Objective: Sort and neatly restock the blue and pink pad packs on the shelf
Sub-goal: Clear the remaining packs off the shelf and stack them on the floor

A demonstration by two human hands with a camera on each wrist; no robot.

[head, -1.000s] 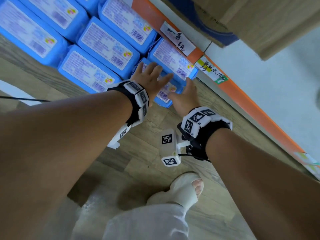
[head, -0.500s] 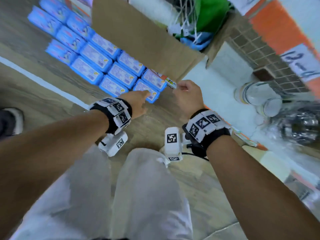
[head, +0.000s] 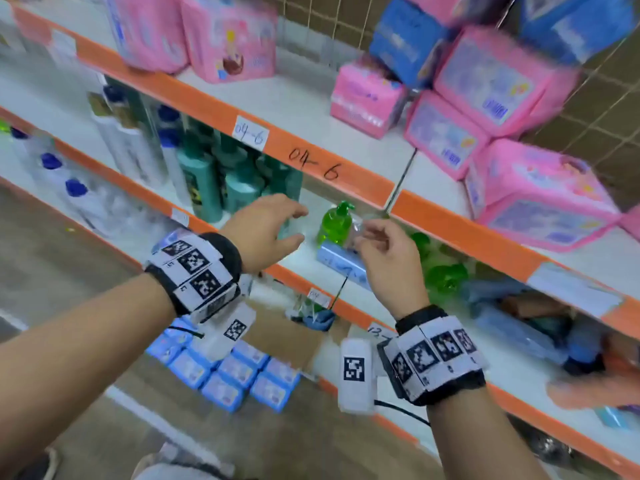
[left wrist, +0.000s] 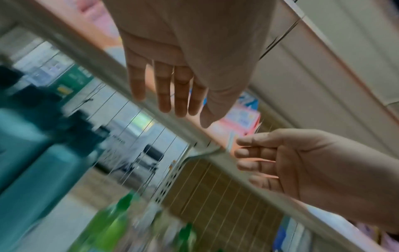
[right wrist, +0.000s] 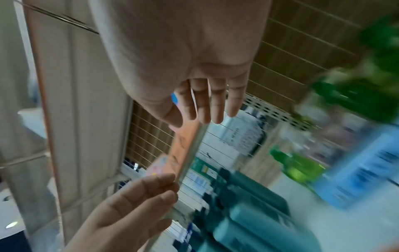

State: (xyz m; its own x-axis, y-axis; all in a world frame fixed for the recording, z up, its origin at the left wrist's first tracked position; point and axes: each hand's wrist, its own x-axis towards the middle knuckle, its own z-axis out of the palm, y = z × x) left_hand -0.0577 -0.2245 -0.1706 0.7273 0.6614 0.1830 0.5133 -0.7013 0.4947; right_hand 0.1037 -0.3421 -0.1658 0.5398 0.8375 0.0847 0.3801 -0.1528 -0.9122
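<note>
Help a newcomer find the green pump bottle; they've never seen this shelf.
Start at the orange shelf edge marked 04-6. On the shelf just under that marking stands the green pump bottle, behind a flat blue pack. Its neighbours to the left are teal bottles; only it is bright green.

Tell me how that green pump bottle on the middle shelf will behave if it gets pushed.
The green pump bottle stands tall and narrow, so it would probably tip rather than slide. Its smooth clear plastic looks slippery and rigid. It appears full, so likely heavy for its size.
</note>
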